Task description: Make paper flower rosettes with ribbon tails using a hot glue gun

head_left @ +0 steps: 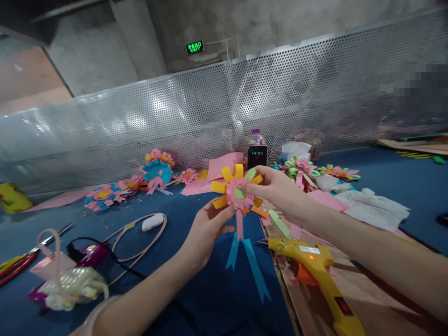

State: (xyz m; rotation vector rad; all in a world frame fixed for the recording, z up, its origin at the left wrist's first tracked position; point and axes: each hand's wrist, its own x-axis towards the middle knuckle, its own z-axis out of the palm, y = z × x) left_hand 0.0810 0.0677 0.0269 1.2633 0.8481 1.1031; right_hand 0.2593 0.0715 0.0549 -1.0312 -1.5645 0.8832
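A paper flower [231,189] with yellow and orange looped petals, a pink fringed middle and a green centre is held up between both hands. Pink and blue paper ribbon tails [250,266] hang below it. My left hand [213,221] grips the flower's lower left edge, thumb in front. From the right, my right hand [271,186] holds its upper right side, with the thumb by the green centre. Under my right forearm lies a yellow hot glue gun [315,266], its small orange light lit and its nozzle pointing left, near the blue tails.
Finished paper flowers [157,170] line the back left, and more [303,165] lie at the back right. A phone [257,156] stands upright before the perforated metal screen [168,107]. Scissors [21,266], a cable [140,249] and a white earbud case [152,222] lie left.
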